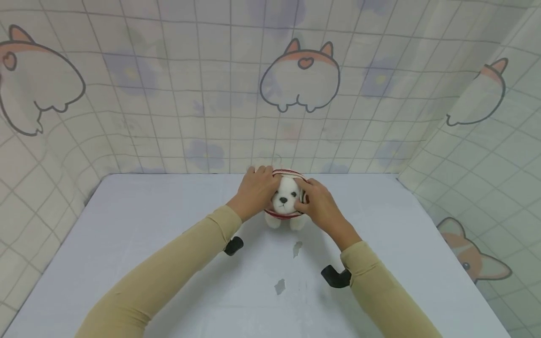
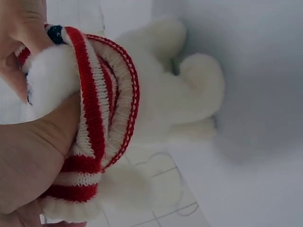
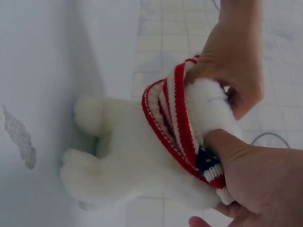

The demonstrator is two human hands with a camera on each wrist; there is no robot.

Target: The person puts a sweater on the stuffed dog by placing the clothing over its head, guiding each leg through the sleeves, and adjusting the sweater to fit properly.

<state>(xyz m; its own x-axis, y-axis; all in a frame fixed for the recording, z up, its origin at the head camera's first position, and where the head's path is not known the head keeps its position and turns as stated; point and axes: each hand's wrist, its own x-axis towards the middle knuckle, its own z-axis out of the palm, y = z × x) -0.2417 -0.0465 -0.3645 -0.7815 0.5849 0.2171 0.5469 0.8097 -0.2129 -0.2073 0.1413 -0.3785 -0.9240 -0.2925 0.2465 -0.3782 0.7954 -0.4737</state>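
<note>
A white plush dog stands upright on the table, facing me. Around its head and neck sits a striped red-and-white knitted sweater, with a navy patch visible in the right wrist view. On the dog's left-of-frame side, my left hand grips the knit, thumb inside its edge beside the face. Opposite it, my right hand pinches the other side of the sweater, its thumb against the dog's cheek. The white body and legs show bare below the knit. Some fingertips are hidden behind the fabric.
The dog is near the back edge of the white table. Behind rises a tiled-pattern curtain with corgi drawings. Two small grey patches mark the tabletop. Black wrist-camera pieces stick out beneath the sleeves.
</note>
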